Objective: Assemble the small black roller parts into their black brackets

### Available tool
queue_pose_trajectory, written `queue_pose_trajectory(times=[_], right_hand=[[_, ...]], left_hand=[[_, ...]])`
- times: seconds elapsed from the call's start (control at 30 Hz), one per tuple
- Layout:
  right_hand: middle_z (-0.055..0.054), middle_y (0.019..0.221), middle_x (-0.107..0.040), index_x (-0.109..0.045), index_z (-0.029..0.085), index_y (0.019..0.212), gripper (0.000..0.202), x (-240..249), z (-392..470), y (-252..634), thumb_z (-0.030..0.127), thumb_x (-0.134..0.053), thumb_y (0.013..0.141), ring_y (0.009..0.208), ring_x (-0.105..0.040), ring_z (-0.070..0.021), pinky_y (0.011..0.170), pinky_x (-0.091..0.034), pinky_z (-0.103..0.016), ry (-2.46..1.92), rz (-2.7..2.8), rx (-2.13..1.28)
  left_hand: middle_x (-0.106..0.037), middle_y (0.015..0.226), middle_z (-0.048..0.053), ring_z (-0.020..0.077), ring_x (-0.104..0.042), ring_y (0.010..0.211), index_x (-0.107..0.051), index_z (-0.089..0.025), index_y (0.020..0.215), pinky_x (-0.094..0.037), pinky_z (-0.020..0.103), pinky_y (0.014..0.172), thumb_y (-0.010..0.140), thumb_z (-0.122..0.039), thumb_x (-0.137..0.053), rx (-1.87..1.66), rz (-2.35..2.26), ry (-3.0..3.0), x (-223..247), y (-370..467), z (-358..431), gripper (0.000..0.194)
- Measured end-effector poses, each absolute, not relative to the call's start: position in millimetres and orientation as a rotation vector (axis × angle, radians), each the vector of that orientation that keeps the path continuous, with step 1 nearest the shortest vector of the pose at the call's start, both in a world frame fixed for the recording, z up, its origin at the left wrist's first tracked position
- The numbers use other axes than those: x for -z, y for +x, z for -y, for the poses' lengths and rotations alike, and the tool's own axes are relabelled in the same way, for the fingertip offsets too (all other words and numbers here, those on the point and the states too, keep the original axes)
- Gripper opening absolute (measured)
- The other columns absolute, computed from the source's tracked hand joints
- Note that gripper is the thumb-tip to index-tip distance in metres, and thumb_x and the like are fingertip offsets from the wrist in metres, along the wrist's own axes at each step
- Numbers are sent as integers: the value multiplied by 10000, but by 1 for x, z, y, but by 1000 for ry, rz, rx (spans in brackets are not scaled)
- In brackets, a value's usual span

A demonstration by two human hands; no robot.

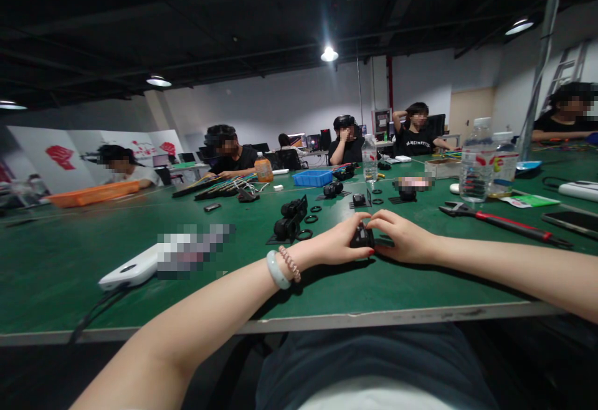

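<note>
Just above the green table, a small black part (362,235) with a boxy shape sits between my two hands; its exact kind is not clear. My left hand (343,238) grips it from the left, thumb below and fingers over the top. From the right, my right hand (404,235) curls its fingertips against its upper and right side. Left of the hands, a pair of similar black parts (288,217) lies beside several black rings (304,234). Further back are more black parts, one of them a small block (359,199) on a flat piece.
On the green table (261,291) lie a white power bank (135,266) with a cable at left and a red-and-black adjustable wrench (504,223) at right. Water bottles (476,161), a phone (572,222), a blue tray (313,177) and an orange tray (93,194) stand around. Several people sit across.
</note>
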State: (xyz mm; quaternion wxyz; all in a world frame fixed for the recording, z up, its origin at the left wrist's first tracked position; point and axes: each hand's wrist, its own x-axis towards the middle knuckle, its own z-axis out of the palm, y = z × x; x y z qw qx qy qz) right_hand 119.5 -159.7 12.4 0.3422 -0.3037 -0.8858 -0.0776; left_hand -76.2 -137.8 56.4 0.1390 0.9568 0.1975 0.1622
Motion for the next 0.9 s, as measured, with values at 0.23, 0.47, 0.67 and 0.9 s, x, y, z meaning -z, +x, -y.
queue_pose_trajectory(times=[0.23, 0.47, 0.67, 0.9], right_hand=[[-92, 993, -486, -445, 178, 1059, 388, -14, 161, 119, 164, -587, 698, 902, -502, -206, 778, -444, -337, -803, 2325, 146], [-92, 984, -482, -432, 165, 1064, 374, -14, 160, 120, 190, -569, 716, 875, -507, -195, 774, -443, -323, -846, 2345, 86], [-104, 1002, -492, -421, 167, 1072, 385, -11, 157, 122, 217, -572, 721, 897, -507, -208, 785, -439, -345, -836, 2358, 76], [-113, 1020, -506, -417, 159, 1079, 376, -12, 158, 122, 232, -559, 738, 920, -507, -214, 804, -432, -351, -852, 2377, 62]], left_hand=[[-437, 1222, 108, 223, -456, 1103, -278, -178, 1232, -361, 328, 929, 744, -371, -558, -461, -580, 2771, -57, -76, 138, 595], [-435, 1226, 106, 219, -454, 1105, -281, -181, 1232, -354, 324, 939, 739, -372, -563, -461, -580, 2755, -57, -76, 138, 599], [-434, 1225, 111, 223, -456, 1103, -283, -177, 1233, -357, 332, 938, 739, -382, -561, -462, -592, 2753, -56, -77, 138, 602], [-426, 1236, 116, 221, -448, 1116, -275, -176, 1240, -350, 332, 947, 739, -388, -563, -466, -574, 2758, -56, -77, 137, 615]])
